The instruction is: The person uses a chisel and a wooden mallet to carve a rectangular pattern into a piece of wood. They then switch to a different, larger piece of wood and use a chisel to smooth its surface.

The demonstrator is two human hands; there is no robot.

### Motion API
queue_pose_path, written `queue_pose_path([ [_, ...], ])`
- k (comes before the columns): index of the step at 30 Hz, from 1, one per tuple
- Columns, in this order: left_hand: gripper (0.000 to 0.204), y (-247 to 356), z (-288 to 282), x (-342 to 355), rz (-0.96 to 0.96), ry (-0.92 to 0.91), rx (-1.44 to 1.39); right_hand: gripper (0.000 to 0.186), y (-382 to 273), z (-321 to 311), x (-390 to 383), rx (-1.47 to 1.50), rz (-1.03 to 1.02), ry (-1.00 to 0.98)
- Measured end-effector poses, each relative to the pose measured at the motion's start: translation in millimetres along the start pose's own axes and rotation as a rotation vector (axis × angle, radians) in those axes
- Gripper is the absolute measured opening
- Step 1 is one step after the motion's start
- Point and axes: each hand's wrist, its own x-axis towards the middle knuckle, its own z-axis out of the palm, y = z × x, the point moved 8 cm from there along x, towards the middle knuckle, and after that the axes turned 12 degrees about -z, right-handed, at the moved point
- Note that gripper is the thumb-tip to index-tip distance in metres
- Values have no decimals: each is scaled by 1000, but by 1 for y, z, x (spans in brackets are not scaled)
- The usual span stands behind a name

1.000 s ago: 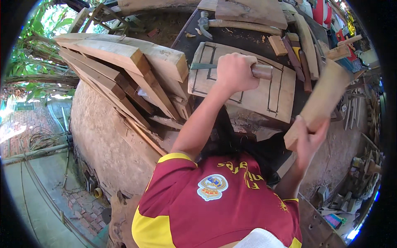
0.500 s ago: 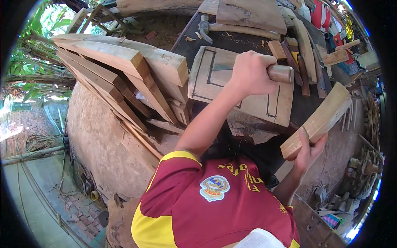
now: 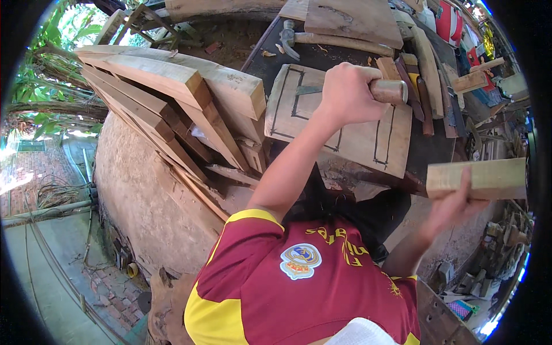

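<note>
My left hand (image 3: pixel 349 94) is closed round the handle of a chisel (image 3: pixel 390 91), whose rounded wooden end sticks out to the right of my fist. A flat grey blade tip shows left of the fist, over a pale wooden board (image 3: pixel 393 150). Dark lines drawn on the board form narrow rectangles; my forearm covers part of them. Off to the right, my right hand (image 3: pixel 454 201) grips a thick rectangular wooden block (image 3: pixel 500 177) from below, thumb across its near face. The block is held in the air, roughly level, apart from the board.
Long planks (image 3: pixel 230 86) lean at the left, close to my left forearm. Behind the board, a claw hammer (image 3: pixel 339 41) rests on the dark bench beside a brown board (image 3: pixel 352 22). Several wooden-handled tools (image 3: pixel 424 106) lie at the bench's right.
My right hand has swung the wooden block outward to the right and turned it from a steep slant to nearly level. My left hand stays on the chisel in almost the same place.
</note>
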Motion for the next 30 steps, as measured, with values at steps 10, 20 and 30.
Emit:
queue_pose_path([
  [10,16,-3,13,-5,55,6,87,86,-10,53,-30,-288,-297,-718],
  [20,14,0,10,-6,41,18,88,79,-7,65,-51,-193,-287,-864],
  [30,14,-27,22,-2,-52,-66,356,74,-24,76,-68,-207,-324,-1010],
])
